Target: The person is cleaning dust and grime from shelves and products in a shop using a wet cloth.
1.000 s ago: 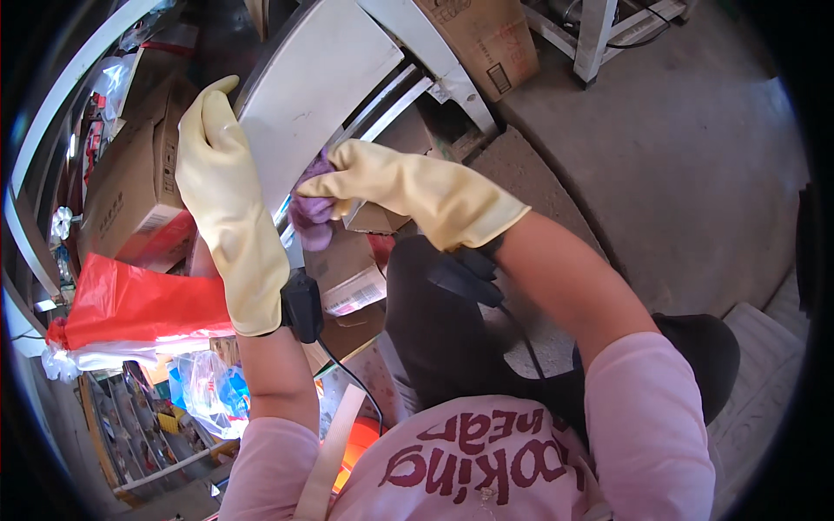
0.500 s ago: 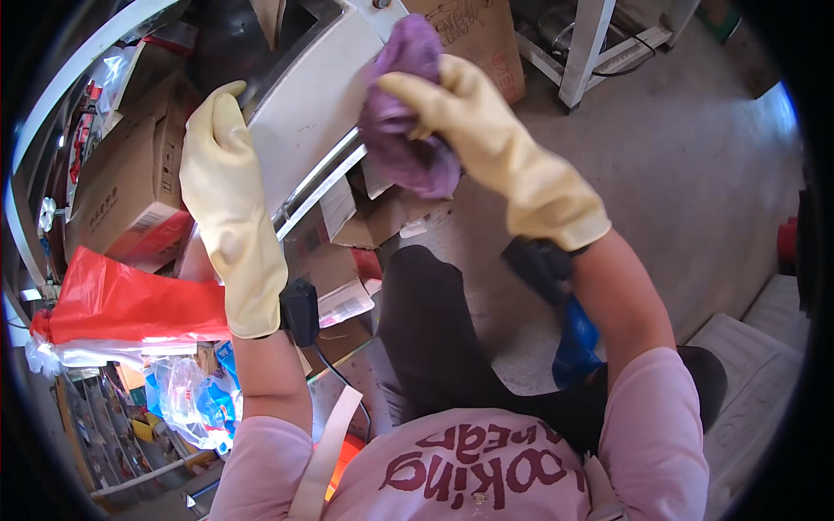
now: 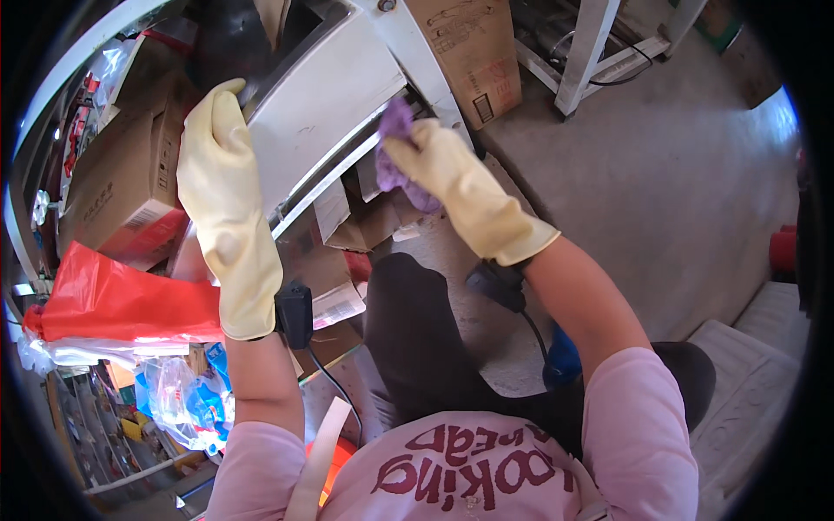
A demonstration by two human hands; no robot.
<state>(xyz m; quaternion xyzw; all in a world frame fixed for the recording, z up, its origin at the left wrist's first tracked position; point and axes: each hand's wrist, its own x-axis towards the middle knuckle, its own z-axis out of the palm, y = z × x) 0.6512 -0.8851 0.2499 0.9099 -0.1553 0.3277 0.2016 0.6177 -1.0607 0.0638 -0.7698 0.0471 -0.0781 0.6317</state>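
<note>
Both hands wear pale yellow rubber gloves. My right hand [image 3: 434, 161] is closed around a crumpled purple cloth [image 3: 395, 178], at the near right end of a white panel [image 3: 326, 108] with a metal rail along its lower edge. Slight motion blurs the cloth. My left hand [image 3: 217, 152] grips the left end of that panel, the uppermost finger bent over towards its dark upper edge. The other fingertips are hidden behind the glove.
Cardboard boxes [image 3: 130, 191] stand left of the panel, another box [image 3: 469, 52] behind it. A red plastic bag [image 3: 130, 300] lies beside my left forearm. A white metal frame leg [image 3: 586, 61] rises at the back right. White slabs [image 3: 747, 373] lie at the right.
My right hand with the purple cloth has moved down and left, from above the panel's right end to beside its rail. My left hand stays nearly in place.
</note>
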